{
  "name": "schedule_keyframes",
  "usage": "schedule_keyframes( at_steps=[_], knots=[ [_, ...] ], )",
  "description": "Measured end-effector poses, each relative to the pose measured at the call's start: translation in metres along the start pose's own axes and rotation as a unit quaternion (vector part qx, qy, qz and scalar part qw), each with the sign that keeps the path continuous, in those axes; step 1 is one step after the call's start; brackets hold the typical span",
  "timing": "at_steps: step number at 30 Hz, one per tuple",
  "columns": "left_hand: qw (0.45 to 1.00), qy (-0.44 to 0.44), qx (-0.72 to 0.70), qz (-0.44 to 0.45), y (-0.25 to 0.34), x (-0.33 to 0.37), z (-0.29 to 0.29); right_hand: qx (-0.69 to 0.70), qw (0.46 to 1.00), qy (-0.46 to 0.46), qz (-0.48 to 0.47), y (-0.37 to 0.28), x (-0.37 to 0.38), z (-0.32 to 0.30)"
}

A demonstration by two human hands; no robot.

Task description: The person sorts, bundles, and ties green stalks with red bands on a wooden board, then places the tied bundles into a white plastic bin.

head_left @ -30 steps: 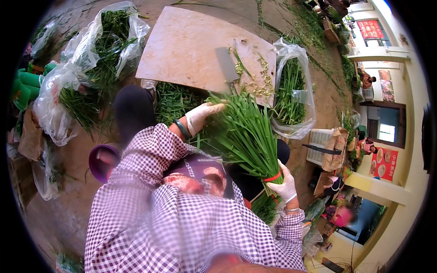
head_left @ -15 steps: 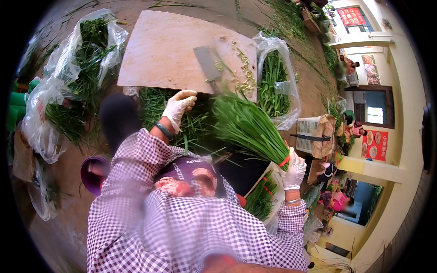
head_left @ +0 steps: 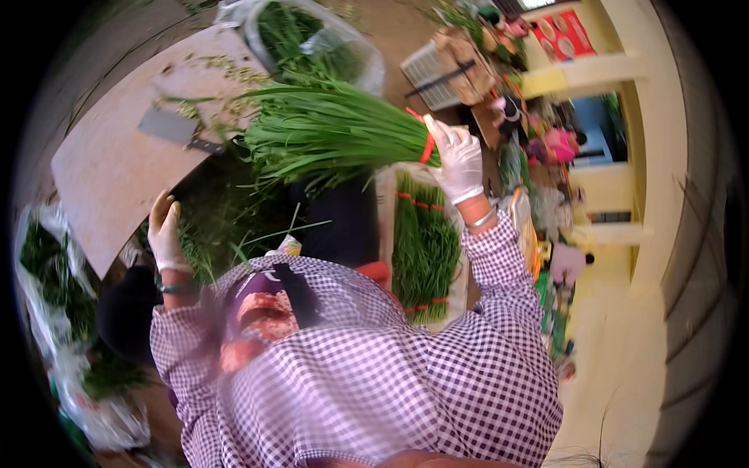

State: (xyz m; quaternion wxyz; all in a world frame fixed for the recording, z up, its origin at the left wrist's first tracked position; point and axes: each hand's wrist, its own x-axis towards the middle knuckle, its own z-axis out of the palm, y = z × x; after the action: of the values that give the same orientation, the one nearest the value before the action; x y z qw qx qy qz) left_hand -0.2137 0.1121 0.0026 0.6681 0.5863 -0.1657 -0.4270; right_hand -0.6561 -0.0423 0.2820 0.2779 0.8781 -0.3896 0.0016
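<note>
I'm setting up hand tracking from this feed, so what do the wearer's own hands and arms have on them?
The left hand and right hand wear thin, whitish gloves ending at the wrist. Beside them, the left wrist has a dark greenish-grey bangle, the right a slim silvery one. Both sleeves are long, in purple-and-white check.

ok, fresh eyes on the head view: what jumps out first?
The big bunch of chive-like greens at upper centre, its red-banded stalk end in the white-gloved right hand. Then the cleaver lying on the pale board at upper left, with the gloved left hand by the board's near edge. Below the right hand, more red-banded greens lie in a pale tray.
</note>
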Motion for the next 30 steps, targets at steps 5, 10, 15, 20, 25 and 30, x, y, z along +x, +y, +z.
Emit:
schedule_keyframes(
  at_steps=[5,10,15,20,25,30],
  knots=[
    [0.882,-0.089,0.28,0.367,0.098,-0.068,0.109,-0.105,0.994,-0.018,0.008,0.007,-0.023,-0.024],
    [0.731,-0.265,0.442,0.448,0.148,-0.104,0.185,-0.123,0.989,0.049,-0.067,-0.035,-0.011,-0.036],
    [0.713,-0.298,0.482,0.412,0.147,-0.106,0.225,-0.105,0.966,0.155,-0.179,-0.046,0.004,-0.046],
    [0.833,-0.308,0.378,0.26,0.104,-0.089,0.203,-0.168,0.955,0.215,-0.113,-0.066,0.012,-0.022],
    [0.9,-0.249,0.344,0.093,0.107,-0.072,0.185,0.123,0.966,0.218,0.073,-0.071,-0.01,-0.021],
    [0.932,-0.291,0.201,0.085,0.103,-0.072,0.184,0.823,0.494,-0.01,0.282,-0.15,-0.011,0.031]
  ],
)
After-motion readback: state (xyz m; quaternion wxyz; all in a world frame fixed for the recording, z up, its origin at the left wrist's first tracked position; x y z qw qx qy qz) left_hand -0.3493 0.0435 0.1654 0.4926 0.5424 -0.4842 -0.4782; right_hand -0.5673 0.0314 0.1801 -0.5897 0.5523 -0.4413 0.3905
